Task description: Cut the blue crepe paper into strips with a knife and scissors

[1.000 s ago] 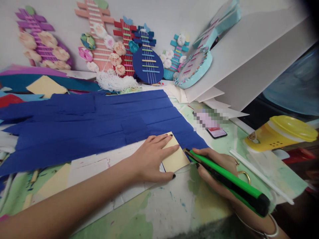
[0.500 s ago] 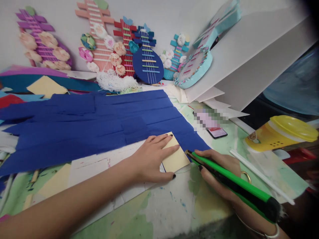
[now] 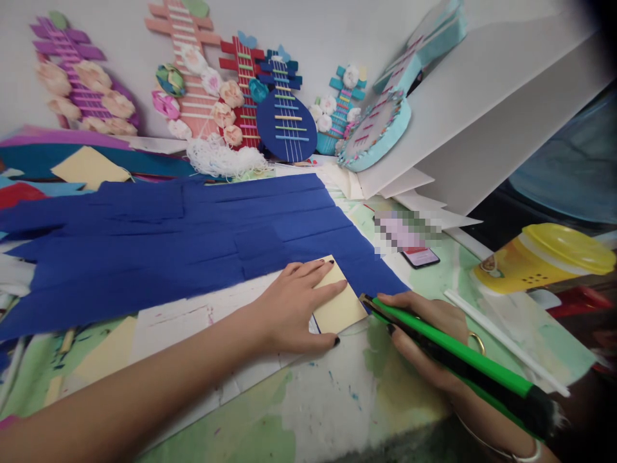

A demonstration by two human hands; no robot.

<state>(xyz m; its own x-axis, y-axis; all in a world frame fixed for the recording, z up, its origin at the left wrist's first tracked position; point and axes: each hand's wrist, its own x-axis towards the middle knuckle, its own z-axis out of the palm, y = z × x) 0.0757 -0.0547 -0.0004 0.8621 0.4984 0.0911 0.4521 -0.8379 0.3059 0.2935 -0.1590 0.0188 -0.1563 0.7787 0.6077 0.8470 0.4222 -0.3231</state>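
Note:
My left hand (image 3: 294, 308) lies with fingers spread, pressing on a pale yellow card (image 3: 343, 307) at the edge of the blue sheet (image 3: 216, 238). My right hand (image 3: 424, 334) is closed round a green and black utility knife (image 3: 463, 360). The knife's tip is by the right edge of the yellow card, where the blue sheet shows beside it. A white sheet with faint marks (image 3: 178, 321) lies under my left forearm.
Several small decorated lutes stand at the back, among them a blue one (image 3: 286, 125). To the right are a phone (image 3: 424, 257), a white stick (image 3: 506, 341) and a yellow cup (image 3: 540, 260). White boards (image 3: 482, 116) lean at the back right.
The knife's rear end has shifted slightly right and down, and my right hand has moved a little with it. My left hand and the yellow card are unmoved.

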